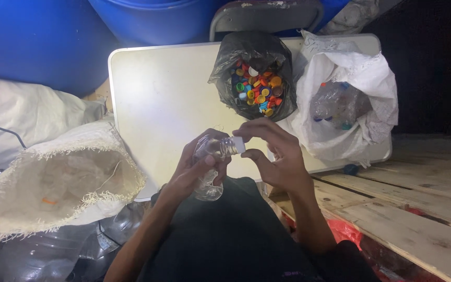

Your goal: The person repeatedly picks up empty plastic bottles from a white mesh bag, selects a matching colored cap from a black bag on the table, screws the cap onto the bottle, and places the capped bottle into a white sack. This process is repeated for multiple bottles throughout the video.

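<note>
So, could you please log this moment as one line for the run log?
left hand: grips clear plastic bottle | right hand: fingers on white cap | black bag of coloured caps behind on white table

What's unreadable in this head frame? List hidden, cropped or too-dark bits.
- Clear bottle: body mostly covered by the left hand; any contents unclear.
- White cap: right hand fingers wrap it, so loosened or tight cannot be told.
- White bag: bottles inside show only as blurs through the plastic.
- Woven sack: its depths are dim.
- Blue barrels: cut off by the top edge.
- Top right corner: too dark.
</note>
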